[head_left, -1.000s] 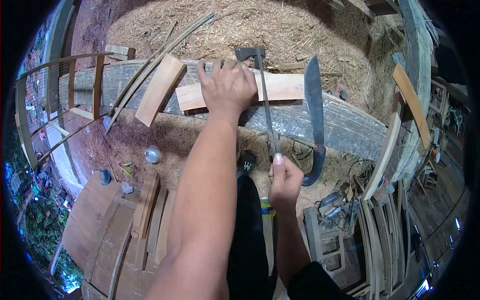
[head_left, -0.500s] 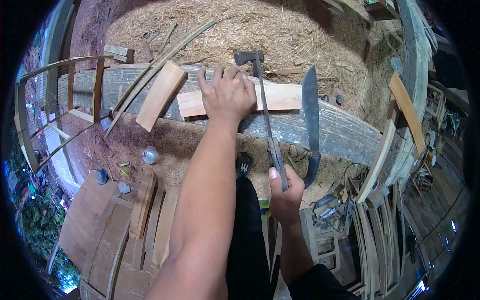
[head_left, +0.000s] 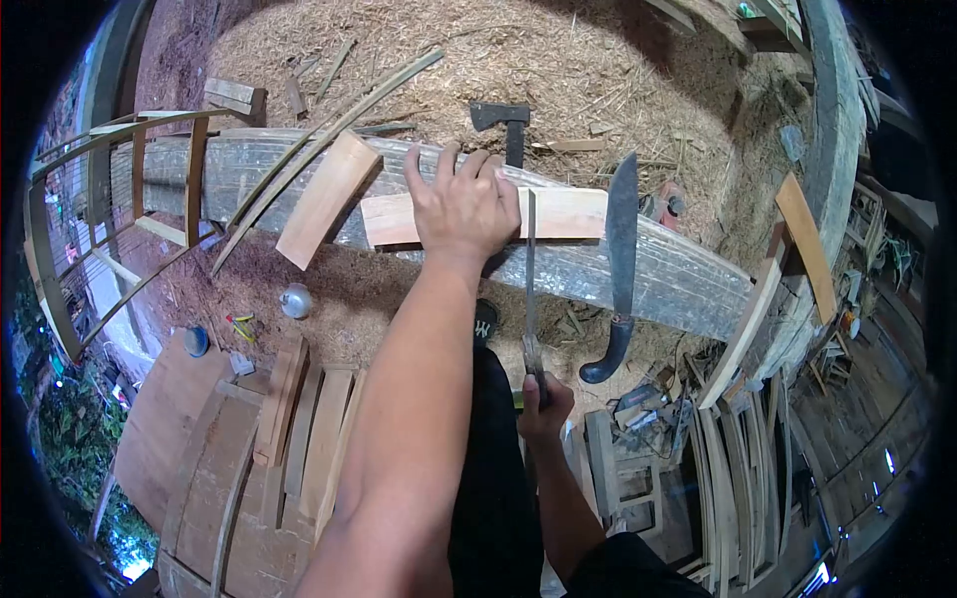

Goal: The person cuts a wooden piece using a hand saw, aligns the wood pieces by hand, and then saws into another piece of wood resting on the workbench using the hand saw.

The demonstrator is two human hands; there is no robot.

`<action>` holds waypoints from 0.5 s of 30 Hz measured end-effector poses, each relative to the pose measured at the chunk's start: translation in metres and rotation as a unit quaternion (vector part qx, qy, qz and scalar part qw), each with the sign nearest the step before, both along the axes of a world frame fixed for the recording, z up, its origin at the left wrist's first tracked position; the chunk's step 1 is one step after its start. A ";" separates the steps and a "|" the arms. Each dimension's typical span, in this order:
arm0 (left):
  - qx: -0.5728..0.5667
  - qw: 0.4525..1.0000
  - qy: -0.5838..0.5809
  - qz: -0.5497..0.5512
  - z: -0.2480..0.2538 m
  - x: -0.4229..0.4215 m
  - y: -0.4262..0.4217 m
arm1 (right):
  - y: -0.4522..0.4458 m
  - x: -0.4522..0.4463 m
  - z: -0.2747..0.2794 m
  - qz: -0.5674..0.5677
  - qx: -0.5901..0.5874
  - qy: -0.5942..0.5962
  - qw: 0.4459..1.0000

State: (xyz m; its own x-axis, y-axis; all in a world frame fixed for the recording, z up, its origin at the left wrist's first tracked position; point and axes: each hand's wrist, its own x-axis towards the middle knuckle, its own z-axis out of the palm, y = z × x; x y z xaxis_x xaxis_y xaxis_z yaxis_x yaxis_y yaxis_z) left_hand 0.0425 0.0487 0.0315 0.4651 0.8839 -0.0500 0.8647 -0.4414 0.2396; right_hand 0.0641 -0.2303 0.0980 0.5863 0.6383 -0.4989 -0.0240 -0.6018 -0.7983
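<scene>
My left hand (head_left: 464,209) presses on a pale wooden board (head_left: 568,214), its fingers spread and bent over the far edge. The board lies across a long, worn grey beam (head_left: 668,274). In my right hand (head_left: 546,411) is the handle of a saw (head_left: 530,269), closed in my fingers. Its narrow blade is seen nearly edge-on and its tip end lies across the board, just right of my left hand. A machete (head_left: 620,239) with a dark curved handle rests on the beam, against the board's right end.
A second board (head_left: 329,199) and thin curved strips (head_left: 329,130) lie on the beam at left, near a wooden frame (head_left: 194,179). Beyond the beam is an axe (head_left: 498,118) among wood shavings. Lumber pieces (head_left: 713,488) stand at lower right. A clear container (head_left: 296,301) sits nearer me.
My right hand has drawn the saw back toward me, so its tip now lies at the board instead of beyond it. My left hand stays on the board. The view has shifted slightly.
</scene>
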 end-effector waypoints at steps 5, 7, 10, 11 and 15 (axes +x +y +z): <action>-0.012 1.000 -0.003 0.002 -0.001 -0.002 -0.001 | 0.023 0.005 -0.017 -0.010 0.012 -0.033 0.999; -0.010 1.000 -0.002 -0.002 -0.002 0.001 -0.002 | 0.007 0.005 -0.023 -0.003 0.042 -0.037 0.998; 0.027 0.999 0.023 -0.007 -0.006 -0.004 0.000 | -0.007 -0.004 -0.024 -0.001 0.065 0.002 0.998; 0.032 0.999 0.029 -0.010 -0.008 -0.005 0.000 | -0.005 -0.005 -0.025 -0.014 0.071 -0.021 0.997; 0.008 0.999 0.039 -0.006 0.001 0.000 -0.003 | 0.033 0.006 -0.038 -0.033 0.060 -0.023 0.997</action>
